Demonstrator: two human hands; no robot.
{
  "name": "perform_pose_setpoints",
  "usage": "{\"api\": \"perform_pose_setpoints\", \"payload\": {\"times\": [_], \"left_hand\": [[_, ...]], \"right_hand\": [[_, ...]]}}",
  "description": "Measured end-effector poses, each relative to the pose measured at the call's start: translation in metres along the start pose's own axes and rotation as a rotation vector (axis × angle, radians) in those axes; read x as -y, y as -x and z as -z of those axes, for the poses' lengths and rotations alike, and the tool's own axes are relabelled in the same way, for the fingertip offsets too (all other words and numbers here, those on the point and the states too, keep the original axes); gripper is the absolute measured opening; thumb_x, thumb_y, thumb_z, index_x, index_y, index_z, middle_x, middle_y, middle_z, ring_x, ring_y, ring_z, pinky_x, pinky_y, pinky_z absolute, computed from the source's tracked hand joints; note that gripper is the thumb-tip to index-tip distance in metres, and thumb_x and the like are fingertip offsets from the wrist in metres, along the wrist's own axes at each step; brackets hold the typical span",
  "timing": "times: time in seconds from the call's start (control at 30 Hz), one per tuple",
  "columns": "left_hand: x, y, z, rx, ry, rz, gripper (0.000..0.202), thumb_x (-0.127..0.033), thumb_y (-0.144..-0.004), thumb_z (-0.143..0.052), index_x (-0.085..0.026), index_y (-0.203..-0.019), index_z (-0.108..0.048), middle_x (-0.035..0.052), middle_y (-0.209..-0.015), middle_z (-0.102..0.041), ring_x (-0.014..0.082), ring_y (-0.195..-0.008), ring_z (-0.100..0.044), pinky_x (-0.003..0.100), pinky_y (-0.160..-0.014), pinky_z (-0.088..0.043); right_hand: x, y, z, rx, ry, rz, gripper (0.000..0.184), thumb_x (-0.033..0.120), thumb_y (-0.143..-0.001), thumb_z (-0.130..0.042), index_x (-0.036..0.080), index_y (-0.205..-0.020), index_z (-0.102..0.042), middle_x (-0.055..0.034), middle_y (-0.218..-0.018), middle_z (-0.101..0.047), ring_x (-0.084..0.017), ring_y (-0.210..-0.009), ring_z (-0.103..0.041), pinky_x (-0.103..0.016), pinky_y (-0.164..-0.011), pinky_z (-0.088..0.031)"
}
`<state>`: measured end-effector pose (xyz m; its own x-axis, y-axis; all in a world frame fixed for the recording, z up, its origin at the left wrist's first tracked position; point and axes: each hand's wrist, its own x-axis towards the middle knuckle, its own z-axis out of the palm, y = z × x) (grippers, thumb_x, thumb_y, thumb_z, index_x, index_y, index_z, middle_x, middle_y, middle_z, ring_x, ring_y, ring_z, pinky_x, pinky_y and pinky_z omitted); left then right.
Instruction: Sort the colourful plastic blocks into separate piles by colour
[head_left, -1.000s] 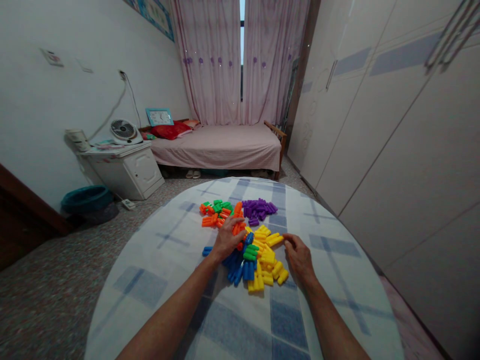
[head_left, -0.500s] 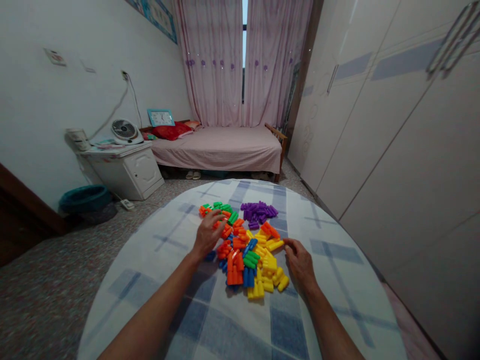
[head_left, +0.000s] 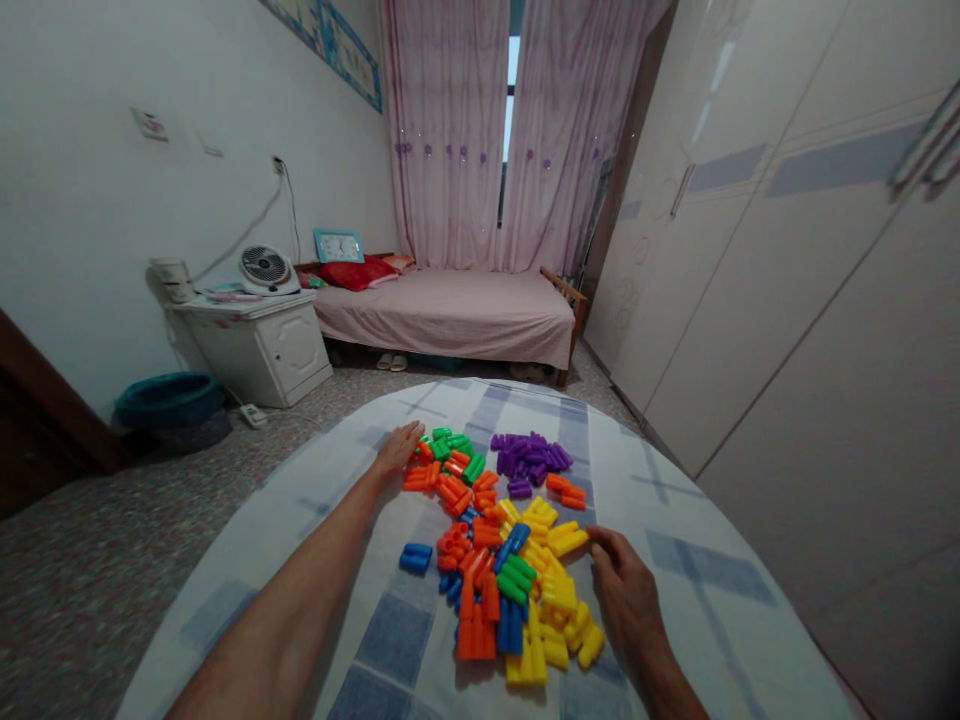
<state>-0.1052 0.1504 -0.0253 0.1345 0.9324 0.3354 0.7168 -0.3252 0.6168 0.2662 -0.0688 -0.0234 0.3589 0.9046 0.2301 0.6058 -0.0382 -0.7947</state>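
Observation:
My left hand (head_left: 400, 450) lies palm down at the far left of the pile, its fingers stretched out and touching the edge of the green toy blocks (head_left: 450, 441) and orange toy blocks (head_left: 454, 493). Nothing shows in its grasp. My right hand (head_left: 626, 580) rests on the table at the pile's right side. Its fingers are curled, with the fingertips at the end of a yellow toy block (head_left: 568, 541). Purple toy blocks (head_left: 531, 457) form a heap at the back. Blue toy blocks (head_left: 510, 628) are mixed in at the front, and a separate blue piece (head_left: 415, 557) lies left.
The round table wears a checked cloth (head_left: 465, 400). Beyond it stands a bed (head_left: 465, 310). A white cabinet (head_left: 277, 350) with a fan (head_left: 268, 270) and a bin (head_left: 171, 405) are at the left. A tall wardrobe (head_left: 787, 300) lines the right.
My left hand has moved from over the orange blocks to the far left edge of the pile. My right hand stays by the yellow block. The view has tilted up slightly.

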Motion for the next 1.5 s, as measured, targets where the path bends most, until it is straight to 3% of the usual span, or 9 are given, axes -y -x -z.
{"api": "perform_pose_setpoints", "payload": {"times": [0.2,0.37,0.57,0.73,0.93,1.17,1.3,1.4,1.5], "left_hand": [[-0.022,-0.016,-0.015,0.128,0.223,0.052,0.062,-0.061,-0.079,-0.044,-0.015,-0.115,-0.062,0.0138,-0.124,-0.06,0.0279,-0.117,-0.054,0.039,-0.1,-0.039],[-0.052,-0.008,-0.022,0.271,0.499,0.078,0.059,-0.058,-0.069,-0.059,-0.012,-0.105,-0.068,0.0111,-0.109,-0.068,0.0288,-0.108,-0.058,0.039,-0.095,-0.042],[-0.083,0.007,-0.023,0.315,0.527,0.066,0.052,-0.05,-0.067,-0.063,-0.013,-0.103,-0.069,0.0093,-0.102,-0.07,0.0254,-0.1,-0.061,0.035,-0.089,-0.045],[-0.102,0.023,-0.015,0.442,0.54,0.083,0.051,-0.045,-0.071,-0.062,-0.012,-0.109,-0.066,0.0097,-0.108,-0.068,0.0249,-0.102,-0.06,0.036,-0.089,-0.046],[-0.136,0.046,-0.009,0.493,0.493,-0.081,0.047,-0.038,-0.074,-0.063,-0.015,-0.115,-0.062,0.0085,-0.115,-0.065,0.0233,-0.105,-0.058,0.035,-0.093,-0.044],[-0.185,0.091,-0.007,0.515,0.45,-0.361,0.034,-0.033,-0.076,-0.064,-0.022,-0.107,-0.066,0.0056,-0.116,-0.064,0.0199,-0.109,-0.057,0.032,-0.098,-0.042],[-0.168,0.069,-0.01,0.323,0.382,-0.385,0.029,-0.036,-0.082,-0.056,-0.02,-0.104,-0.067,0.0079,-0.116,-0.063,0.0207,-0.112,-0.054,0.035,-0.101,-0.04],[-0.129,0.029,-0.02,0.13,0.208,-0.22,0.034,-0.038,-0.083,-0.052,-0.019,-0.108,-0.064,0.01,-0.124,-0.058,0.023,-0.12,-0.049,0.039,-0.106,-0.034],[-0.092,-0.008,-0.037,0.119,0.086,0.026,0.045,-0.04,-0.083,-0.047,-0.015,-0.119,-0.057,0.0127,-0.136,-0.048,0.0258,-0.132,-0.035,0.042,-0.111,-0.026]], "right_hand": [[-0.003,-0.001,-0.002,-0.008,0.024,0.002,0.036,0.041,-0.077,-0.043,0.019,-0.096,-0.066,-0.0066,-0.099,-0.069,-0.022,-0.092,-0.063,-0.032,-0.082,-0.048],[-0.006,-0.002,-0.003,0.007,0.038,0.007,0.037,0.041,-0.078,-0.042,0.019,-0.097,-0.065,-0.0064,-0.1,-0.068,-0.022,-0.093,-0.062,-0.033,-0.082,-0.048],[-0.007,-0.002,-0.004,-0.002,0.029,0.007,0.034,0.038,-0.078,-0.043,0.019,-0.097,-0.065,-0.0061,-0.098,-0.069,-0.022,-0.092,-0.062,-0.031,-0.079,-0.048],[-0.005,-0.001,-0.005,-0.006,0.003,0.013,0.032,0.035,-0.079,-0.043,0.019,-0.097,-0.064,-0.0066,-0.097,-0.069,-0.022,-0.091,-0.062,-0.032,-0.078,-0.048],[-0.001,0.0,-0.004,0.005,-0.015,-0.003,0.033,0.035,-0.079,-0.042,0.018,-0.098,-0.063,-0.0073,-0.1,-0.067,-0.022,-0.093,-0.061,-0.034,-0.083,-0.046],[0.002,0.002,-0.003,0.009,-0.034,-0.004,0.032,0.034,-0.079,-0.042,0.019,-0.098,-0.063,-0.0061,-0.096,-0.069,-0.021,-0.091,-0.062,-0.032,-0.08,-0.047],[0.001,0.001,-0.003,0.003,-0.025,0.004,0.032,0.035,-0.078,-0.044,0.019,-0.097,-0.064,-0.0064,-0.098,-0.068,-0.022,-0.092,-0.062,-0.033,-0.082,-0.046],[0.0,0.001,-0.003,-0.006,-0.025,0.009,0.032,0.035,-0.078,-0.044,0.019,-0.098,-0.064,-0.0068,-0.098,-0.068,-0.022,-0.093,-0.062,-0.033,-0.082,-0.047],[0.001,0.002,-0.003,-0.008,-0.033,0.003,0.031,0.035,-0.078,-0.044,0.019,-0.097,-0.063,-0.0066,-0.097,-0.068,-0.021,-0.092,-0.062,-0.032,-0.081,-0.047]]}}
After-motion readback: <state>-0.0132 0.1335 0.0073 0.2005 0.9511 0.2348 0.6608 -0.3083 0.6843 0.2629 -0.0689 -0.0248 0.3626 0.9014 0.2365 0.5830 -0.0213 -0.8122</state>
